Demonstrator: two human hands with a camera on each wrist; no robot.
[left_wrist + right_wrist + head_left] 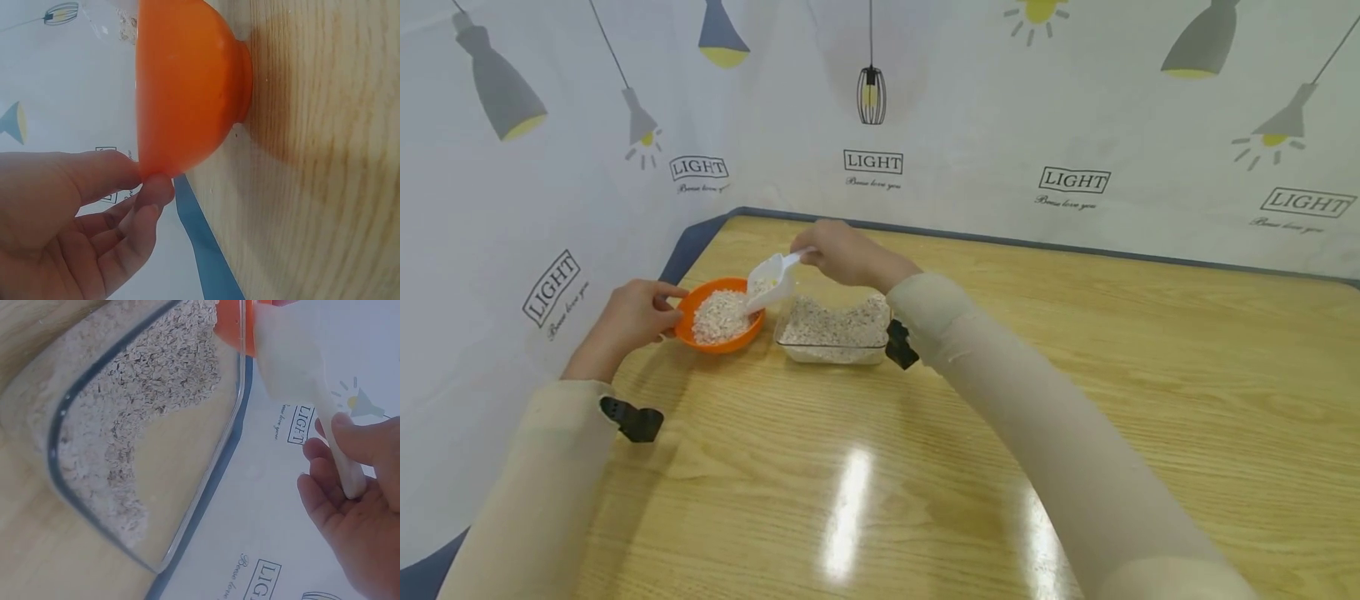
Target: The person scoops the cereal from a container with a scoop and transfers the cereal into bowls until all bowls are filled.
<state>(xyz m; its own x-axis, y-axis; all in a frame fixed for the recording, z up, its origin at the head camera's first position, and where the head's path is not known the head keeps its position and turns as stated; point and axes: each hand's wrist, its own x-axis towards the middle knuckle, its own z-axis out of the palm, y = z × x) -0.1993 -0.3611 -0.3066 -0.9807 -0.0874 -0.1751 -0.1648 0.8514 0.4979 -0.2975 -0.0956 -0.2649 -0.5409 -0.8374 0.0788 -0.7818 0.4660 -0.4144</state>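
Observation:
An orange bowl (709, 343) filled with pale oat flakes (721, 317) stands on the table at the left. My left hand (640, 315) pinches its rim between thumb and fingers, seen closely in the left wrist view on the bowl's side (187, 87). My right hand (842, 252) grips the handle of a white scoop (772, 282). The scoop tilts down to the left, its lip over the bowl right at the flakes. Beside the bowl sits a clear glass container (831, 357) of oat flakes (162, 369), with a bare patch of its floor showing.
The wooden table (925, 467) stretches right and toward me. A white curtain (955, 125) printed with lamps hangs behind and at the left, close to the bowl. My right forearm (1037, 417) passes over the table's middle.

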